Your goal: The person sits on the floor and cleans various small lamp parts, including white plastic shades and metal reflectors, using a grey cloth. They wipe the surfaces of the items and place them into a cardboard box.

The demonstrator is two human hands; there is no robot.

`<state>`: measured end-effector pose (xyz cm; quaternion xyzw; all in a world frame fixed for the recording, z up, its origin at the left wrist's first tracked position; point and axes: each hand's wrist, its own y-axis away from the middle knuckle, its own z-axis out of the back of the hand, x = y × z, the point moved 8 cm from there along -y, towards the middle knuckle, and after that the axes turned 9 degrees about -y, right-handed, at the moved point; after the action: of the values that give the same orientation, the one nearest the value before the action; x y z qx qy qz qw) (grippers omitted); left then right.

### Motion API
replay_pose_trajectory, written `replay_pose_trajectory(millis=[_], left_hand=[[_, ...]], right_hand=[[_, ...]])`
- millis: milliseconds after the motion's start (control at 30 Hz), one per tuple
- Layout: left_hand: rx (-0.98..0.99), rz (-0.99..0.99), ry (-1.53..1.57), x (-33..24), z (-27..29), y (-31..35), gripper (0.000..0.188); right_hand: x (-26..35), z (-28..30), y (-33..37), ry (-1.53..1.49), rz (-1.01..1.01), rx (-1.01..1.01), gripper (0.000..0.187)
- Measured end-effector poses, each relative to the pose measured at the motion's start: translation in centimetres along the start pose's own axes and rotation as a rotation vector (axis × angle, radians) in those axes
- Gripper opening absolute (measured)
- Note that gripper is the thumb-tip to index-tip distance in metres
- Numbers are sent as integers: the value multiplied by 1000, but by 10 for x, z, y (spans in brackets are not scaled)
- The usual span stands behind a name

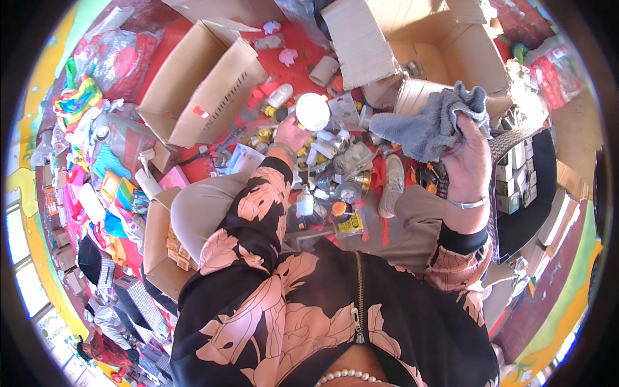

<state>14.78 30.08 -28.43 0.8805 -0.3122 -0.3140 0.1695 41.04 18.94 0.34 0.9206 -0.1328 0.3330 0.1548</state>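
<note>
My left hand (pixel 290 132) is stretched forward and grips a round white container (pixel 313 111), its pale top facing me, above a heap of small bottles and jars (pixel 335 174) on the red floor. My right hand (pixel 465 158), raised to the right with a bracelet at the wrist, clutches a grey cloth (pixel 425 126) that drapes to the left of the fingers. Both sleeves are black with pink flower prints.
A closed brown cardboard box (pixel 203 84) lies far left, a large open cardboard box (pixel 425 39) far right. A small carton of yellow packs (pixel 164 248) sits by my left knee. A black stand with small boxes (pixel 522 187) is on the right. Bright toys and plastic bags (pixel 97 148) crowd the left.
</note>
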Motion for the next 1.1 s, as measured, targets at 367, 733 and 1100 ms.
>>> replay_pose_trajectory(millis=[367, 733, 1100], left_hand=[[358, -83, 120, -78, -205, 135, 46], [392, -132, -131, -59, -232, 190, 32], [480, -203, 5, -87, -211, 176, 36]], right_hand=[[8, -99, 42, 266, 413, 473, 47], [-63, -174, 69, 1654, 997, 628, 47], [6, -47, -37, 43, 429, -59, 27]])
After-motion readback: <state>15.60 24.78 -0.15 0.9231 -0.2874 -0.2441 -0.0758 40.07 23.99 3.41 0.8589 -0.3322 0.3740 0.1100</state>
